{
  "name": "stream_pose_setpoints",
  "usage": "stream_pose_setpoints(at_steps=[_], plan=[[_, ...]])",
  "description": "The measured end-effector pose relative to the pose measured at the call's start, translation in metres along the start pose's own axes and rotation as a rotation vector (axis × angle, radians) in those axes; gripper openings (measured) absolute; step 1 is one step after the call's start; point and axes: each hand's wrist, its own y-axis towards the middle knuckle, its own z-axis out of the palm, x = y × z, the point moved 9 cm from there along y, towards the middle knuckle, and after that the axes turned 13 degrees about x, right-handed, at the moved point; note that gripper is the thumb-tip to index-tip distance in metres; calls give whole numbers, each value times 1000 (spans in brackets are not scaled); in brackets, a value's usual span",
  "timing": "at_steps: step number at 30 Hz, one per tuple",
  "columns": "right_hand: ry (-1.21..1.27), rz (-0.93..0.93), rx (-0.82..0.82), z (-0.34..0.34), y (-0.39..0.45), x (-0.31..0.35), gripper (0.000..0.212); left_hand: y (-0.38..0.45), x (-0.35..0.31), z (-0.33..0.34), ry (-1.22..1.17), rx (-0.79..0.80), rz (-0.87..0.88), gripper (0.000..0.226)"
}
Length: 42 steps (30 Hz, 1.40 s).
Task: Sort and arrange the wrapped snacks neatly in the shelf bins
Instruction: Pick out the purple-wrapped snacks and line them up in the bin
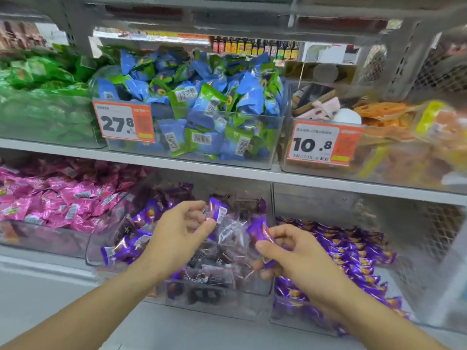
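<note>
Right hand (285, 251) grips a purple wrapped snack (260, 232) pinched between thumb and curled fingers, and left hand (182, 228) pinches another purple-wrapped piece (217, 210) at its fingertips, both over the middle lower-shelf bin (217, 301) that holds a mix of purple and clear dark-filled wrappers. Step looks like sorting: picking stray purple snacks out of the mixed bin; next move likely calls for carrying them right to the purple snack bin (341, 253) just beside it and laying them in line with the rows there. Neither grip is loose.
</note>
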Motion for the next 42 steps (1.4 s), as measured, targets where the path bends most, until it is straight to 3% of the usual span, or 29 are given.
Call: stream_pose_setpoints(at_steps=[2, 4, 10, 14, 18, 23, 26, 30, 34, 37, 42], plan=[[116, 16, -57, -15, -13, -3, 16, -20, -16, 35, -218, 139, -88, 7], [167, -24, -101, -30, -23, -1, 12, -33, -36, 71, -360, 260, -103, 11], [244, -175, -240, -72, -42, 8, 21, -27, -67, 133, -534, 337, -59, 20], [276, -163, -262, -90, -50, -9, 23, -18, -64, 149, -337, 327, 18, 37], [335, -158, -261, -101, -59, -18, 30, -8, -77, 158, -196, 312, 118, 34], [379, -208, -239, -121, -62, -18, 55, 2, -81, 169, -190, 301, 126, 44], [519, -241, -234, -132, -62, -18, 44, 2, -80, 181, -262, 349, 108, 44], [528, -187, -340, -144, -67, -26, 27, 5, -74, 188, -352, 355, 73, 13], [486, -194, -404, -146, -66, -26, 53, 6, -68, 187, -373, 336, 65, 38], [479, -219, -369, -143, -64, -22, 60, 6, -65, 186, -366, 362, 30, 52], [485, -220, -360, -145, -65, -21, 55, 7, -67, 183, -335, 385, 36, 18]])
